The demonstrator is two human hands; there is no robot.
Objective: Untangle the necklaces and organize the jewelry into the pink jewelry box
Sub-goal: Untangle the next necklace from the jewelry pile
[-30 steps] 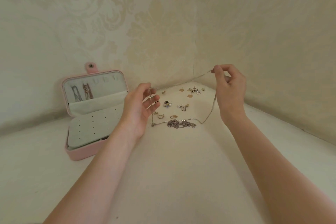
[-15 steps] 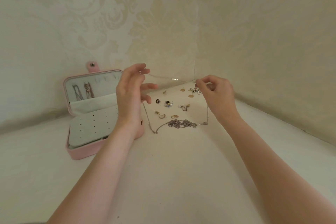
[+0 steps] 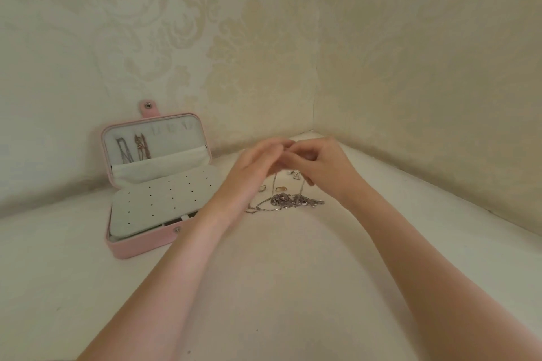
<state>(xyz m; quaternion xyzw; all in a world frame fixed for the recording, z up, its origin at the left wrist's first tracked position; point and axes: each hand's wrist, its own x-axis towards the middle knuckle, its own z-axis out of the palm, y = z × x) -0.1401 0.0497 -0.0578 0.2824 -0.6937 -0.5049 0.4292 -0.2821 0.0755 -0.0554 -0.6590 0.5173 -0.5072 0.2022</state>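
The pink jewelry box (image 3: 137, 246) lies open at the left, with two necklaces (image 3: 133, 147) hung in its lid and a white perforated earring panel (image 3: 164, 199) over its base. My left hand (image 3: 252, 170) and my right hand (image 3: 319, 164) meet fingertip to fingertip above the loose jewelry. Each pinches an end of a thin silver necklace (image 3: 274, 184), whose two strands hang down to the surface. A tangled heap of chains (image 3: 293, 201) lies just under the hands. Small rings and earrings (image 3: 280, 189) show between the wrists; others are hidden behind the hands.
The white surface (image 3: 278, 287) runs into a corner of two patterned cream walls (image 3: 315, 82) right behind the jewelry. The box stands against the left wall. My forearms cross the near part of the surface.
My hands have come together from about a chain's length apart, bringing the necklace's two ends to one point. The chain now hangs doubled instead of stretched.
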